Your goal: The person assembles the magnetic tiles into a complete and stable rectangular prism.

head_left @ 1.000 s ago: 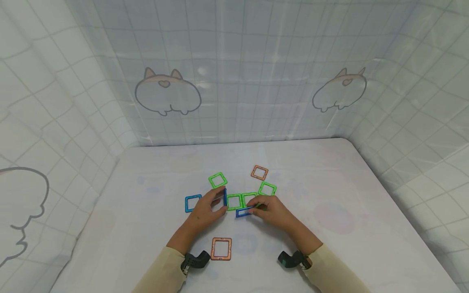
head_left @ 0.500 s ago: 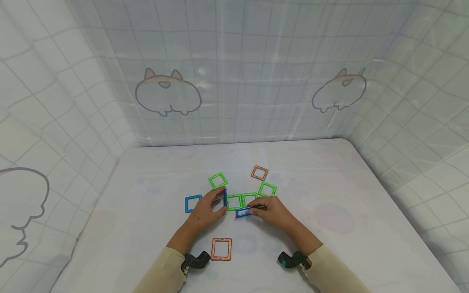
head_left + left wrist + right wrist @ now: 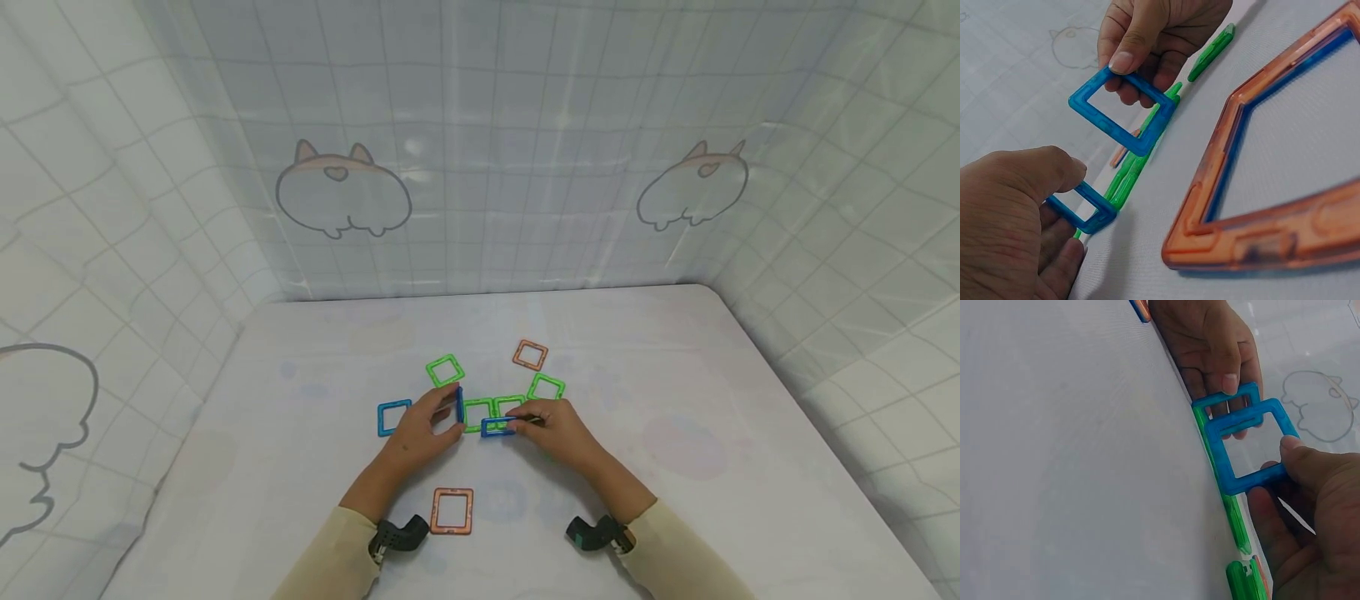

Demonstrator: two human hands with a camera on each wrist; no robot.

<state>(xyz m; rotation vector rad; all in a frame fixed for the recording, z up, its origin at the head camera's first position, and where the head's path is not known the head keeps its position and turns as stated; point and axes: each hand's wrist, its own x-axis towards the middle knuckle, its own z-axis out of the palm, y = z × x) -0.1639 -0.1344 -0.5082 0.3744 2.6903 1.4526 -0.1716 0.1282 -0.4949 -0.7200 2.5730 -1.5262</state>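
Two green square magnetic tiles lie flat and edge to edge, the left tile [image 3: 478, 401] beside the right tile [image 3: 511, 398]. My left hand [image 3: 416, 432] holds a blue magnetic tile [image 3: 1100, 219] on edge at the left side of this pair, thumb on its top edge. Between thumb and fingers, my right hand [image 3: 558, 427] pinches a second blue magnetic tile [image 3: 1219, 456]. That one is upright too, and overlaps the near edge of the green pair in the head view. The right hand's fingers hide part of the right green tile.
Flat on the white table [image 3: 675, 517] lie several loose tiles: a blue tile [image 3: 381, 419] at left, a green tile [image 3: 434, 377] behind it, another green tile [image 3: 533, 387] behind the right hand, an orange tile [image 3: 517, 352] farther back and an orange tile [image 3: 452, 530] in front.
The right hand has moved its blue tile slightly away from the body, from in front of the green pair to over its near edge. The left hand stays nearly still.
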